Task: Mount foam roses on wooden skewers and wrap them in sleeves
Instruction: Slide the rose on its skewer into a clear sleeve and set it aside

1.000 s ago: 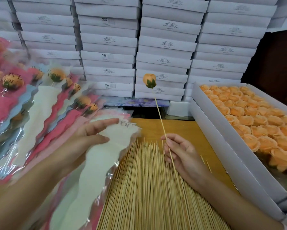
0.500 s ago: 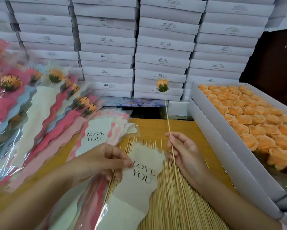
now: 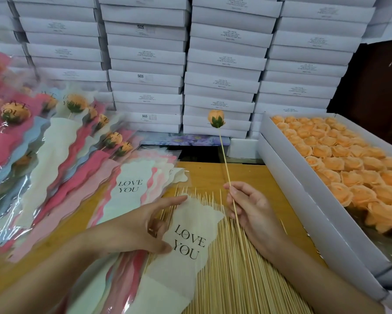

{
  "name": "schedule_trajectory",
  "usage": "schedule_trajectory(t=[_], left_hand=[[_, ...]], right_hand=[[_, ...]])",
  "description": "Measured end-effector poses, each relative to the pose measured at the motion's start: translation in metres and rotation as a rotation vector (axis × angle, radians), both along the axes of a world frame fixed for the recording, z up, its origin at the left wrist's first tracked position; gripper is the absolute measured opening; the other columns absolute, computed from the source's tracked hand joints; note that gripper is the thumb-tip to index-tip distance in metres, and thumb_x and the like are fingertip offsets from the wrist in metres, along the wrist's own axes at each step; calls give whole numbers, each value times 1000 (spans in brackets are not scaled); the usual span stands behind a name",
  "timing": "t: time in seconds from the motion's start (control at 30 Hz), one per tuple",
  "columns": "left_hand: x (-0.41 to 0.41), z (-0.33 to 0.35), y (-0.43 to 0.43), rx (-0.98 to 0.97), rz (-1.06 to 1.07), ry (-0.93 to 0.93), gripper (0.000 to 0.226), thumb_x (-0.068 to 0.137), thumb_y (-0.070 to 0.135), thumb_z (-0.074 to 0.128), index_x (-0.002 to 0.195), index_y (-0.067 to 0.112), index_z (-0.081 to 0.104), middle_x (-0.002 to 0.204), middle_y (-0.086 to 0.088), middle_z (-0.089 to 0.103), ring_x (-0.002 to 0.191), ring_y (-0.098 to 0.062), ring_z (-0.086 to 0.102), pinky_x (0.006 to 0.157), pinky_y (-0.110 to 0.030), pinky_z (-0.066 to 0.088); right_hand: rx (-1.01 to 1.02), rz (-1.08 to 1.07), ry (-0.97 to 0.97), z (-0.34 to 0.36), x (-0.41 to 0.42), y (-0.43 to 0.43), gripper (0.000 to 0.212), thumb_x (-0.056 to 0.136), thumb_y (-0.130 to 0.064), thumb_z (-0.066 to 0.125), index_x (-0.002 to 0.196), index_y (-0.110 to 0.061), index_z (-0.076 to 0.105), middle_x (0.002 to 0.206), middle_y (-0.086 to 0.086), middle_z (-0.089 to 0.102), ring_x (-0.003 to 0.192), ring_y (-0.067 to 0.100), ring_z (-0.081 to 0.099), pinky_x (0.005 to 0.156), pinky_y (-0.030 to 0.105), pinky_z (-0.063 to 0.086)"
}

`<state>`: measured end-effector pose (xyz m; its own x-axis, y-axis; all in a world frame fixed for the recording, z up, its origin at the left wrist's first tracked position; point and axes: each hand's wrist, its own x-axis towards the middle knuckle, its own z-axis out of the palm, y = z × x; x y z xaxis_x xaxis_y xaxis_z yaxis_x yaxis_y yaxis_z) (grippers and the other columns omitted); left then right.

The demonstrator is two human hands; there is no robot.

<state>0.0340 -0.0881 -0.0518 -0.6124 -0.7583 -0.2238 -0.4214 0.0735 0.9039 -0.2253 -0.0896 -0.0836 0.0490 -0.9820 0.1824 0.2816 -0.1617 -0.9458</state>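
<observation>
- Head view showed the right hand (image 3: 251, 214) pinching the skewer (image 3: 226, 168) low on its shaft, thumb against curled fingers. The foam rose (image 3: 216, 118) sat mounted on the top end, in the air above the table (image 3: 204, 175), leaning slightly left and touching nothing.
- The left hand (image 3: 145, 225) gripped the cream sleeve (image 3: 190, 243) at its left edge, thumb on the printed face and forefinger stretched along the top rim. The sleeve lay across the loose skewers (image 3: 236, 279).
- Whether the sleeve's layers were parted could not be told. If they were not, the skewer's lower end would likely catch the film and crease or pierce it.
- The low grip left a long, thin shaft unsupported. Sway during insertion could scrape petals against the sleeve rim, or work the rose loose if it was seated shallowly.
- Lifting the sleeve off the loose skewers could drag several out of line, and a stray one could ride into the sleeve with the stem.
- The open box of roses (image 3: 304, 200) stood just beside the right hand, so a wide wrist swing could knock its wall or crush the nearest blooms.
- The spare sleeves (image 3: 131, 184) lay near the left hand, and a careless pull could take a second one with the first.
</observation>
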Motion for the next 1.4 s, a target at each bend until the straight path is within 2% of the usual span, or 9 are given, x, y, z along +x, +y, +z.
schedule_trajectory(t=[0.13,0.23,0.37,0.43,0.63,0.83,1.03,1.17,1.4], left_hand=[[-3,-6,-2,11,-35,87,91,67,14,83,137,52,42,82,1,66,70,-11,61,71,-21,49],[-8,-8,-5,-36,82,235,69,66,19,84,126,44,60,111,-6,71,86,-17,69,81,-28,54],[-16,-11,-7,-130,252,325,44,73,12,84,108,35,71,110,-3,73,108,-14,66,80,-18,52],[-21,-13,-5,-180,267,303,41,75,6,82,105,32,71,116,6,70,110,-8,64,76,-12,49],[-35,-18,1,-347,215,98,49,81,13,77,119,38,59,135,29,41,123,21,35,98,-4,36],[-44,-22,2,-290,191,-11,67,78,11,80,125,46,48,137,27,38,130,8,35,112,-18,32],[-48,-22,3,-233,247,98,73,74,0,81,122,47,54,135,22,46,127,11,40,102,-10,38],[-49,-19,3,-152,338,252,71,71,-8,79,121,38,61,133,10,54,124,4,49,99,-18,48],[-47,-13,3,-210,335,219,61,78,-2,76,122,38,60,129,15,55,89,-1,67,74,-18,55]], right_hand=[[8,-9,8,1,1,1,17,89,-21,58,99,-13,68,70,-3,57,53,5,42,52,19,39],[16,-22,4,3,2,2,15,96,-12,52,100,-9,67,69,-2,56,52,4,42,51,17,41],[23,-35,16,4,3,3,15,97,-11,52,101,-9,66,68,-3,57,52,4,42,53,17,41],[22,-35,19,4,3,2,15,97,-11,51,101,-8,66,68,-3,57,52,5,42,53,17,41],[27,-26,29,4,4,2,16,97,-11,51,104,-6,65,67,-4,56,52,5,41,52,18,42],[38,-24,29,4,6,3,16,98,-9,50,103,-5,65,67,-3,55,52,5,41,50,17,42],[49,-14,33,5,6,4,16,98,-10,51,102,-6,65,66,-3,55,52,5,41,50,17,43],[50,-6,32,4,6,4,15,97,-11,52,101,-8,66,66,-3,56,52,4,42,51,16,43],[47,6,13,2,5,1,15,91,-17,58,97,-12,70,68,-1,57,53,4,43,52,17,43]])
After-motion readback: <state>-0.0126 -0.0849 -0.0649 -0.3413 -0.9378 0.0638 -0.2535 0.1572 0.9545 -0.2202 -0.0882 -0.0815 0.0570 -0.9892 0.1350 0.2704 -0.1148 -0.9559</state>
